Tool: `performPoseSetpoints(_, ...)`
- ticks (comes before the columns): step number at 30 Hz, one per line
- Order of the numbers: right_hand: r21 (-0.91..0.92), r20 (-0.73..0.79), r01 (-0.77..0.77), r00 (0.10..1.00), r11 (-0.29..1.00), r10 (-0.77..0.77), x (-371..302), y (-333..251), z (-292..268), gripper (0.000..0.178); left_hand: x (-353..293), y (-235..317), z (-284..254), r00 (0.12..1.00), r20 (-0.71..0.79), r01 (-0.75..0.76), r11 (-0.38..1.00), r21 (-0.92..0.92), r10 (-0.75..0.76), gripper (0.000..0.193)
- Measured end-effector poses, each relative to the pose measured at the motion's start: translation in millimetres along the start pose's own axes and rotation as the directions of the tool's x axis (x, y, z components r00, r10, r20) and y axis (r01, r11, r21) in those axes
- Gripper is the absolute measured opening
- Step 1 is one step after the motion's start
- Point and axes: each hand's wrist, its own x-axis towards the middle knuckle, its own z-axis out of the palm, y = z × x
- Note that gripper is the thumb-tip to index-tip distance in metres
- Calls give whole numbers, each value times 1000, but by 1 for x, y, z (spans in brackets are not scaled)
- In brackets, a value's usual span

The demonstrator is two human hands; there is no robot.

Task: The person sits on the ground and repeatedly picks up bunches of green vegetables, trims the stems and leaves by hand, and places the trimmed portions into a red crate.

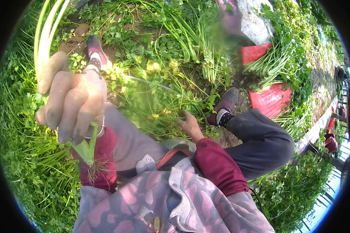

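My left hand (74, 101), raised close to the camera, is closed around a celery plant (90, 153). Its pale stalks rise above the fist to the upper left, and its thin brown roots dangle below, over my sleeve. My right hand (191, 126) is low in front of my body, between my knees, with its fingers curled. Blurred green leaves (144, 103) hang just left of those fingers. Whether the hand grips these leaves cannot be made out clearly.
Loose celery stalks (209, 64) and leaves cover the ground between my shoes. To the right, a celery bundle (269, 66) lies across red sheeting (271, 101), beside a whitish sack (254, 21). Standing green plants (31, 132) grow along the left. A pale rail (317, 126) runs at far right.
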Motion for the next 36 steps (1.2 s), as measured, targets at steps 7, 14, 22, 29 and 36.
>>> performPoseSetpoints(7, 171, -635, -1, 765, 985, 111, 128, 26, -94, 47, -13, 5, -64, 702, -711, 337, 867, 367, 28, 23)
performPoseSetpoints(14, 553, -154, -178, 938, 814, 310, 180, 33, -112, 40, -24, 8, -70, 650, -759, 343, 876, 340, 40, 20)
performPoseSetpoints(22, -190, -459, -85, 888, 978, -12, 131, 29, -172, 60, -30, 4, -73, 665, -744, 383, 827, 412, 62, 20)
performPoseSetpoints(29, -159, -362, 357, 846, 921, -391, 178, -52, -126, 22, -46, 2, -89, 567, -823, 391, 872, 296, 25, 19)
performPoseSetpoints(36, -728, -237, -75, 960, 681, -149, 262, -101, -77, 20, -38, 9, -90, 440, -884, 462, 804, 374, 158, 22)
